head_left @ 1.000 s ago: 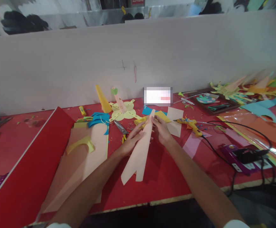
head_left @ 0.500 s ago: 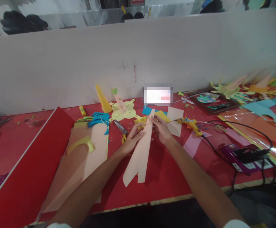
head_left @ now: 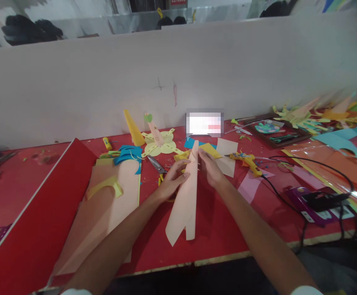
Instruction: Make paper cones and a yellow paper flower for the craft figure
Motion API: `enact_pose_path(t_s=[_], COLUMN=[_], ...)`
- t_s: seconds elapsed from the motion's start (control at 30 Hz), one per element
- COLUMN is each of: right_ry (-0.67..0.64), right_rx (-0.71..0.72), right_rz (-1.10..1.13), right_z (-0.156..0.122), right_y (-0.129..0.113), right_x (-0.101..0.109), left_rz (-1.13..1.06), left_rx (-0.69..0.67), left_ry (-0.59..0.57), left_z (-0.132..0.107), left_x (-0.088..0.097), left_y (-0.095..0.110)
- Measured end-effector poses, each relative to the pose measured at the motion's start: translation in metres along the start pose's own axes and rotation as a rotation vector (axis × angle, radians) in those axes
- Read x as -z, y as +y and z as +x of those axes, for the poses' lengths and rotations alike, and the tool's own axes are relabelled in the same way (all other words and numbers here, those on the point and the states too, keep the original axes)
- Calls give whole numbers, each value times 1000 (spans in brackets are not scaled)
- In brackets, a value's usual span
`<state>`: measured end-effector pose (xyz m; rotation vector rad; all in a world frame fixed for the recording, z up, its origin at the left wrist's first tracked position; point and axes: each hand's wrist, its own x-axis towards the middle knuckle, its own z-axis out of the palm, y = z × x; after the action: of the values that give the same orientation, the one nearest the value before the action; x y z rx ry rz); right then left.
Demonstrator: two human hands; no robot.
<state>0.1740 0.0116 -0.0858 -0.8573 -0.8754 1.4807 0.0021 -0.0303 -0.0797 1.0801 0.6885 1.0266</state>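
The left hand (head_left: 172, 181) and right hand (head_left: 211, 171) both have fingers closed on the rolled peach paper (head_left: 186, 200) near its tip; a slackened pinch could let it spring open.

A red table (head_left: 224, 233) spreads under the fingers (head_left: 203, 159). Just beyond them a pale, scuffed partition (head_left: 196, 69) stands along its far edge, running left to right. Far past them, above the partition, a shiny metal surface (head_left: 135, 22) shows dimly.
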Motion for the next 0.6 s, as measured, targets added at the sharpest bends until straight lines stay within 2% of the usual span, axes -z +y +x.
enact_pose_path(t_s=[0.27, 0.43, 0.6], right_ry=[-110, -75, -53], right_rx=[53, 85, 91], right_rz=[-145, -131, -119], right_z=[-2, -4, -5], right_y=[-9, -1, 1], right_x=[-2, -10, -11], left_rz=[204, 298, 299], left_rx=[-148, -154, -172], left_ry=[66, 79, 81], left_z=[5, 5, 5], left_x=[11, 9, 7], left_y=[-10, -10, -11])
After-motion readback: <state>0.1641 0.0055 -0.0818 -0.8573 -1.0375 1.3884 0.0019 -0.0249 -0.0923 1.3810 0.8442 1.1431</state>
